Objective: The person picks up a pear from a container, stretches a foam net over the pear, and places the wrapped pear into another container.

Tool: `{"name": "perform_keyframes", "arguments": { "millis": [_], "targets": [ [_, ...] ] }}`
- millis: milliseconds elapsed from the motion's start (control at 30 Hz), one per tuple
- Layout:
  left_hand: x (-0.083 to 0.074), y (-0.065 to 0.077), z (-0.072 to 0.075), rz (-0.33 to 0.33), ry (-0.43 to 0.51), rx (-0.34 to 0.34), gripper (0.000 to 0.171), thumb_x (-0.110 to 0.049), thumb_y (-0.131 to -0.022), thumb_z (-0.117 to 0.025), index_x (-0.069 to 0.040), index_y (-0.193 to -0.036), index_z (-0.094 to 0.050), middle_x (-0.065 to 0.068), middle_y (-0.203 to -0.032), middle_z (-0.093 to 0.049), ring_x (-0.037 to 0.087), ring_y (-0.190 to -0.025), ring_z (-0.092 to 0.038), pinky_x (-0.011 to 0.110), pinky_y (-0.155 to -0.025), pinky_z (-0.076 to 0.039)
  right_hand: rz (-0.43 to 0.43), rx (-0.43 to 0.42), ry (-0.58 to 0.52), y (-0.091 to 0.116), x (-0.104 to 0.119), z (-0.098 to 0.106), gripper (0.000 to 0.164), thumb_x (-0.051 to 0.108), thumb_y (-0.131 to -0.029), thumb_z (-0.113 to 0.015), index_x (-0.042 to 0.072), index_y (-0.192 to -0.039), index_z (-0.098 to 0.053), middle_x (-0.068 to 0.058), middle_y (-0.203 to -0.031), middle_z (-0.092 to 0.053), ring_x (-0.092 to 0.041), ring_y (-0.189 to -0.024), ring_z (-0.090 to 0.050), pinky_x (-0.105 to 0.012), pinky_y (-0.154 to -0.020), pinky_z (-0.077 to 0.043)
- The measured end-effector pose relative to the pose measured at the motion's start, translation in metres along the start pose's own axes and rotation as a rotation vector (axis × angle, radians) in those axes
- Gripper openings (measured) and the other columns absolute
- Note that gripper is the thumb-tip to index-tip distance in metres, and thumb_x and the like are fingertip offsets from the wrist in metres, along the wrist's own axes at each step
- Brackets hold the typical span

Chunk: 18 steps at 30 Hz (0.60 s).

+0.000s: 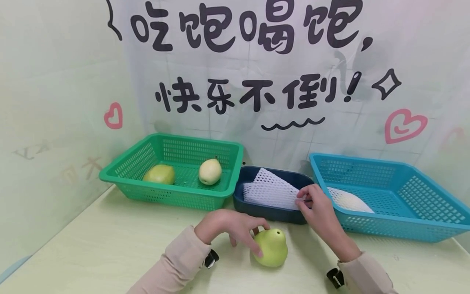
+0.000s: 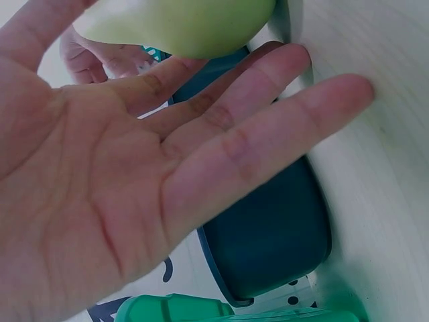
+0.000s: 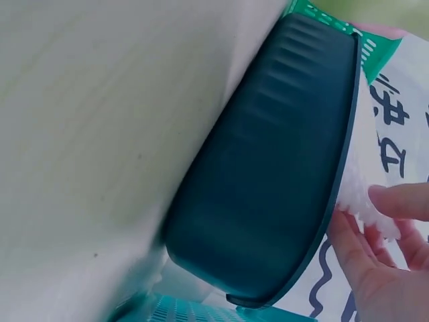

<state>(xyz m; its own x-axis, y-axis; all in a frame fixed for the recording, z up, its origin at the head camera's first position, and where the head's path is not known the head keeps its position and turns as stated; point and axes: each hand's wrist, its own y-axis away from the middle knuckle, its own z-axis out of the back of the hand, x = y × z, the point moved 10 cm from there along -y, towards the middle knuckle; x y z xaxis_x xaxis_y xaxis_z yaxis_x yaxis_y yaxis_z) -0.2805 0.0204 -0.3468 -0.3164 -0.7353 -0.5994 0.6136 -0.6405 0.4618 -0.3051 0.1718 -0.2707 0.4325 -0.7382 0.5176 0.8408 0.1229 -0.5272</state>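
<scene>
On the table stands a green pear (image 1: 271,249), stem end up, with my left hand (image 1: 236,226) holding it from the left, thumb in front and fingers behind. In the left wrist view, that pear (image 2: 194,23) shows at the top, beyond the spread palm. White foam fruit nets (image 1: 269,192) lie in a dark blue oval bin (image 1: 269,214). My right hand (image 1: 319,208) reaches over the bin's right end and pinches the end of a net. The right wrist view shows the foam net (image 3: 358,194) between thumb and fingers.
A green basket (image 1: 167,194) at the back left holds a yellow-green fruit (image 1: 159,174) and a pale pear (image 1: 210,171). At the right, a blue basket (image 1: 396,222) contains a fruit in a white foam net (image 1: 350,201). A printed wall sheet (image 1: 227,122) stands behind.
</scene>
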Motion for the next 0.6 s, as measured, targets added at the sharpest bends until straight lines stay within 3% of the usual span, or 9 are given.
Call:
{"name": "perform_keyframes", "arguments": {
  "millis": [133, 300, 367, 433, 600],
  "targets": [
    [0.000, 0.000, 0.000, 0.002, -0.002, 0.002, 0.056, -0.028, -0.080, -0.072, -0.025, -0.129, -0.043, 0.002, -0.120, -0.054, 0.009, -0.095, -0.052, 0.030, -0.062, -0.054, 0.002, -0.044, -0.038, 0.000, 0.002, 0.010, 0.016, -0.005, -0.084, -0.061, -0.001, -0.097, -0.052, -0.011, -0.092, -0.051, -0.018, -0.081, -0.051, -0.024, -0.067, -0.051],
    [0.000, 0.000, 0.000, 0.007, 0.002, 0.003, 0.056, -0.028, -0.080, -0.072, -0.025, -0.128, -0.043, 0.002, -0.120, -0.053, 0.009, -0.095, -0.052, 0.030, -0.062, -0.054, 0.022, -0.103, -0.101, -0.001, 0.006, 0.024, 0.041, -0.004, -0.086, -0.059, -0.002, -0.125, -0.047, -0.012, -0.094, -0.051, -0.016, -0.081, -0.052, -0.019, -0.067, -0.049],
    [0.000, 0.000, 0.000, 0.009, 0.007, 0.003, 0.056, -0.028, -0.080, -0.072, -0.025, -0.128, -0.043, 0.002, -0.120, -0.053, 0.010, -0.095, -0.052, 0.030, -0.062, -0.054, 0.008, -0.098, -0.131, -0.002, 0.005, 0.027, 0.042, 0.000, -0.088, -0.059, -0.002, -0.128, -0.048, -0.012, -0.095, -0.051, -0.012, -0.082, -0.052, -0.015, -0.066, -0.046],
    [0.001, 0.000, 0.000, 0.013, 0.011, 0.001, 0.055, -0.028, -0.080, -0.072, -0.025, -0.127, -0.044, 0.001, -0.119, -0.053, 0.010, -0.096, -0.052, 0.030, -0.063, -0.054, -0.030, -0.071, -0.182, -0.003, 0.002, 0.026, 0.036, 0.005, -0.090, -0.057, -0.002, -0.125, -0.051, -0.013, -0.098, -0.052, -0.009, -0.083, -0.052, -0.011, -0.065, -0.043],
    [0.001, 0.000, 0.000, 0.019, 0.013, -0.011, 0.054, -0.027, -0.080, -0.072, -0.025, -0.127, -0.045, -0.001, -0.115, -0.053, 0.010, -0.094, -0.051, 0.031, -0.063, -0.054, -0.228, 0.049, -0.324, -0.002, -0.009, 0.019, 0.031, 0.018, -0.094, -0.055, -0.003, -0.116, -0.053, -0.016, -0.110, -0.055, -0.008, -0.090, -0.055, -0.008, -0.074, -0.046]
  ]
}}
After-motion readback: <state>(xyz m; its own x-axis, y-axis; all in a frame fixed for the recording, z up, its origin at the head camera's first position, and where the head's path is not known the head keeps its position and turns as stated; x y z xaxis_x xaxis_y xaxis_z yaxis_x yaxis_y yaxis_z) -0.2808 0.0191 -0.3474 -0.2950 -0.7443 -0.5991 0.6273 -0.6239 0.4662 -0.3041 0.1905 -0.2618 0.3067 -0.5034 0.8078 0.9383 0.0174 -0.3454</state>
